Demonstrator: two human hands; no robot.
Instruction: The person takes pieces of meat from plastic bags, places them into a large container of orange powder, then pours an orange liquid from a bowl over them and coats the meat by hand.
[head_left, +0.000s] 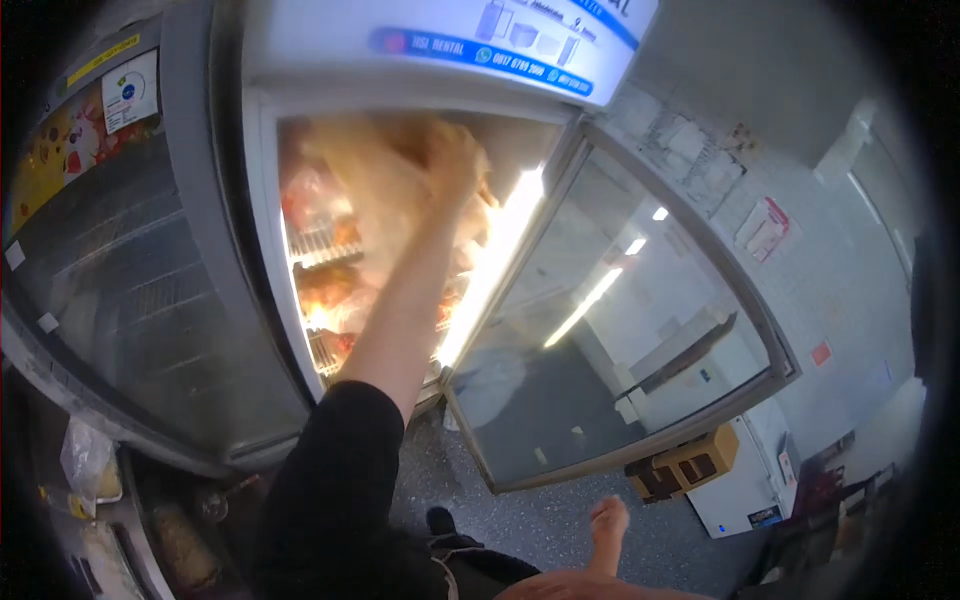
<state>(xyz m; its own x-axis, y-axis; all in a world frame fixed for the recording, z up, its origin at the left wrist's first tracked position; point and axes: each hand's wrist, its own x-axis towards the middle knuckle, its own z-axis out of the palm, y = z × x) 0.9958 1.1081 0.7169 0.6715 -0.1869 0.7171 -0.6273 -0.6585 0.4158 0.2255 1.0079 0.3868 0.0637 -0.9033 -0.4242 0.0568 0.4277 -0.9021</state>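
My left hand (454, 161) reaches into the upper part of a lit upright display freezer (262, 180) and is at a large pale tan, blurred item (375, 176); blur hides whether the fingers grip it. Below and left of that item, bagged goods (311, 199) lie on wire shelves (322, 244). The freezer's glass door (555, 352) stands wide open to the right. My right hand (609, 516) hangs low over the floor, below the door's bottom edge, with its fingers curled in and no object visible in it.
Another glass-door cabinet (165, 300) stands closed at the left. A yellow-brown crate (694, 465) and a white chest freezer (742, 480) are at the lower right, beyond the open door. A plastic bag (90, 457) lies at the lower left. Speckled floor (495, 480) shows below.
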